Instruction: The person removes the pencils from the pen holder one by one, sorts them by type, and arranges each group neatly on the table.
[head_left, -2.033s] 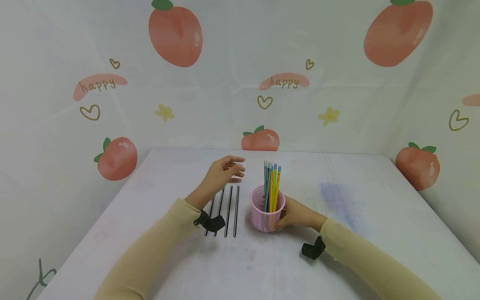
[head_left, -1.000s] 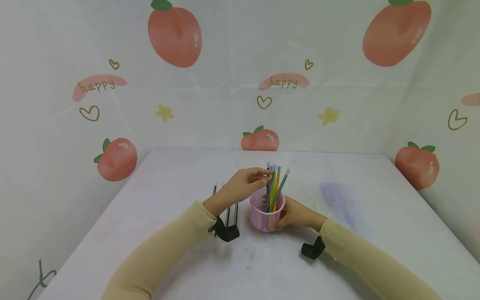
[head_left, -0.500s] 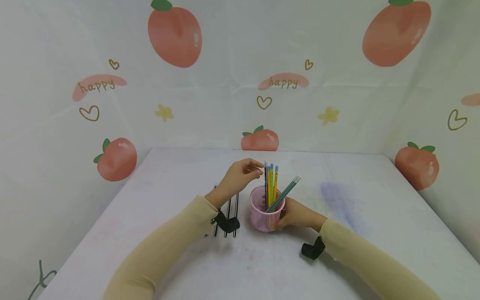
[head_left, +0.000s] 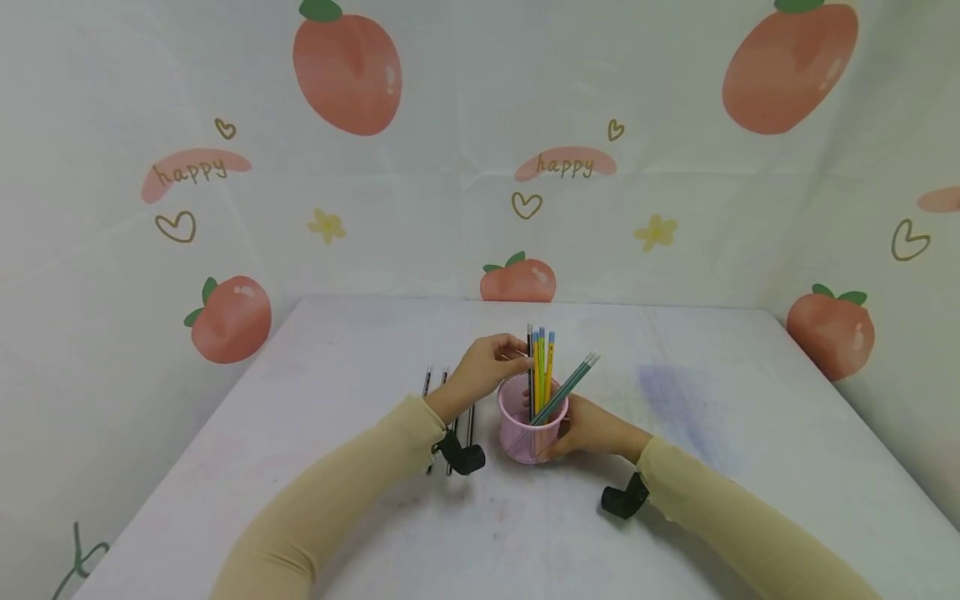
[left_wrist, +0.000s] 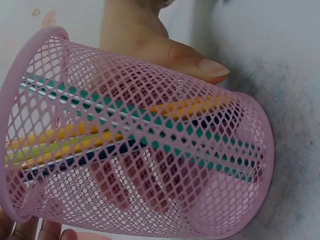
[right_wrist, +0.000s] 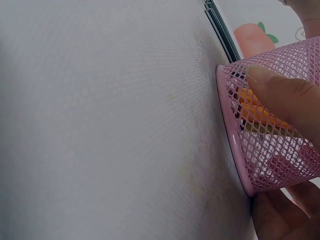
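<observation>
Well inside the table edge [head_left: 675,309], the right hand [head_left: 592,427] grips a cup [head_left: 517,440]; whether the left hand [head_left: 482,367] pinches pencils [head_left: 542,365] is unclear.

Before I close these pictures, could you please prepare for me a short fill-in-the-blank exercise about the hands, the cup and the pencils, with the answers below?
1. The person's ____ hand grips the pink mesh cup.
2. In the head view, the ____ pencils lean farthest out over the cup's rim.
3. In the head view, the loose black pencils lie on the table to the ____ of the cup.
4. The complete word printed twice on the backdrop is ____.

Missing words: right; green; left; happy.
</observation>
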